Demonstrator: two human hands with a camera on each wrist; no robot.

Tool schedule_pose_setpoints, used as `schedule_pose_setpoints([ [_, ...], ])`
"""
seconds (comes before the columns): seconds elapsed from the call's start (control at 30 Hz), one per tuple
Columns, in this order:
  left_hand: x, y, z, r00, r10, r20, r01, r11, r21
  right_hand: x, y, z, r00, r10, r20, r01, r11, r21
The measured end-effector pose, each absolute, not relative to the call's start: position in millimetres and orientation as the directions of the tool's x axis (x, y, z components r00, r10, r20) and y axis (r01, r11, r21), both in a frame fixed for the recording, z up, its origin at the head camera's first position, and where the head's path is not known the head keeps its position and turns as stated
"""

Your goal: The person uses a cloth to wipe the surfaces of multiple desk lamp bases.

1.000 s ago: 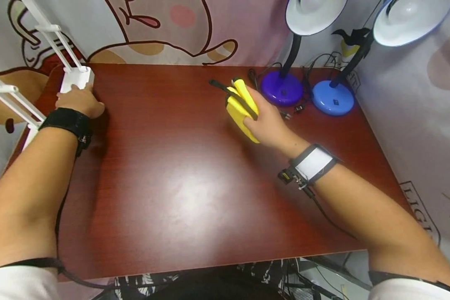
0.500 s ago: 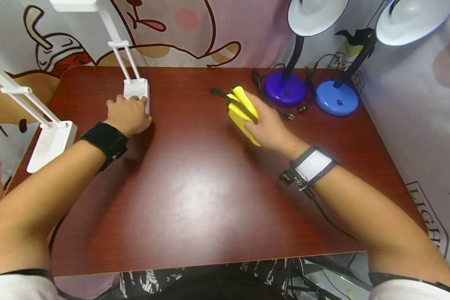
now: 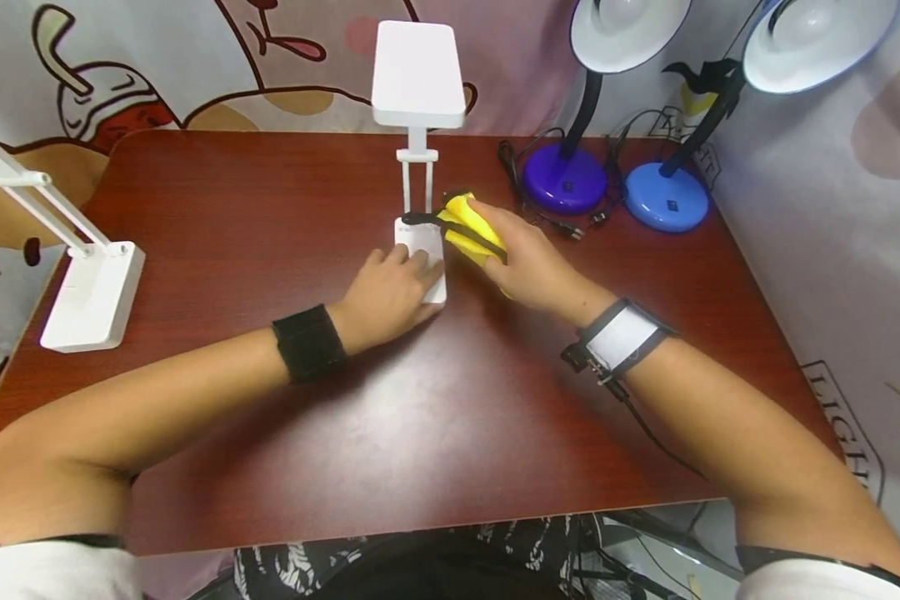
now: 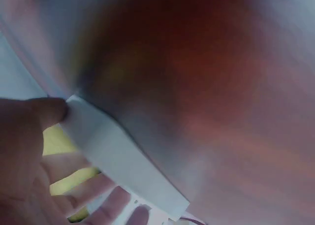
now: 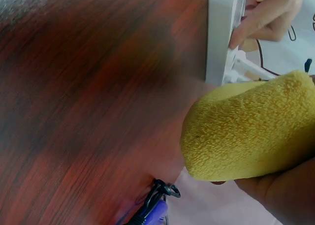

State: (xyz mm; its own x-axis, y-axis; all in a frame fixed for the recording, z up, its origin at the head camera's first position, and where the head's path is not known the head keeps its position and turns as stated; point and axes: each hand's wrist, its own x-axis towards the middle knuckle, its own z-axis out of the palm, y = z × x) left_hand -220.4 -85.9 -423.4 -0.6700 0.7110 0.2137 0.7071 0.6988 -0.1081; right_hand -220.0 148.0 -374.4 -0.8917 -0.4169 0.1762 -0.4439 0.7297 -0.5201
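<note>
A white desk lamp [image 3: 417, 75] stands near the middle of the table, its flat head raised on a two-rod arm. My left hand [image 3: 390, 296] grips its base [image 4: 118, 151], with the thumb on one edge and the fingers across the top. Just to the right, my right hand [image 3: 532, 258] holds a folded yellow cloth [image 5: 246, 129] with a fuzzy pile. A dark strip runs over the cloth and sticks out to the left, overlapping the lamp's base in the head view. Whether the cloth touches the lamp I cannot tell.
A second white lamp [image 3: 93, 296] stands at the table's left edge. At the back right are a purple-based lamp [image 3: 565, 179] and a blue-based lamp [image 3: 666, 197], with black cords and a plug [image 3: 570, 229] beside them. A patterned wall covering borders the brown tabletop [image 3: 390, 433].
My left hand has brought the white lamp from the table's back left corner rightward to the middle. My right hand, still holding the yellow cloth, has shifted slightly toward me.
</note>
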Motion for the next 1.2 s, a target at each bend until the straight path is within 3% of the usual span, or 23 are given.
schedule_pose_setpoints([
  [0.17, -223.4, -74.2, -423.5, -0.679, 0.708, 0.194, 0.716, 0.697, -0.036, -218.1, 144.6, -377.6, -0.845, -0.494, 0.205, -0.527, 0.705, -0.475],
  [0.37, -257.0, -107.5, -421.2, -0.832, 0.534, 0.147, 0.554, 0.79, 0.263, -219.9, 139.8, -377.1, -0.823, -0.507, 0.257, -0.562, 0.658, -0.502],
  [0.47, -281.1, -121.8, -422.4, -0.874, 0.483, 0.055, 0.461, 0.787, 0.41, -225.0, 134.9, -378.2, -0.833, -0.503, 0.23, -0.547, 0.684, -0.483],
  [0.6, -311.4, -127.3, -422.4, -0.824, 0.562, -0.069, 0.426, 0.695, 0.579, -236.4, 126.7, -385.0, -0.829, -0.537, 0.155, -0.551, 0.738, -0.391],
  [0.8, -334.5, -129.0, -422.3, -0.732, 0.661, -0.162, 0.422, 0.627, 0.655, -242.6, 115.5, -392.7, -0.78, -0.623, 0.059, -0.609, 0.735, -0.299],
  [1.07, -338.3, -127.8, -423.7, -0.759, 0.623, -0.188, 0.355, 0.639, 0.683, -234.0, 111.2, -392.9, -0.691, -0.72, 0.057, -0.719, 0.677, -0.157],
  [1.2, -337.6, -122.5, -423.8, -0.773, 0.609, -0.181, 0.355, 0.65, 0.672, -219.6, 116.7, -390.4, -0.644, -0.762, 0.062, -0.76, 0.628, -0.168],
])
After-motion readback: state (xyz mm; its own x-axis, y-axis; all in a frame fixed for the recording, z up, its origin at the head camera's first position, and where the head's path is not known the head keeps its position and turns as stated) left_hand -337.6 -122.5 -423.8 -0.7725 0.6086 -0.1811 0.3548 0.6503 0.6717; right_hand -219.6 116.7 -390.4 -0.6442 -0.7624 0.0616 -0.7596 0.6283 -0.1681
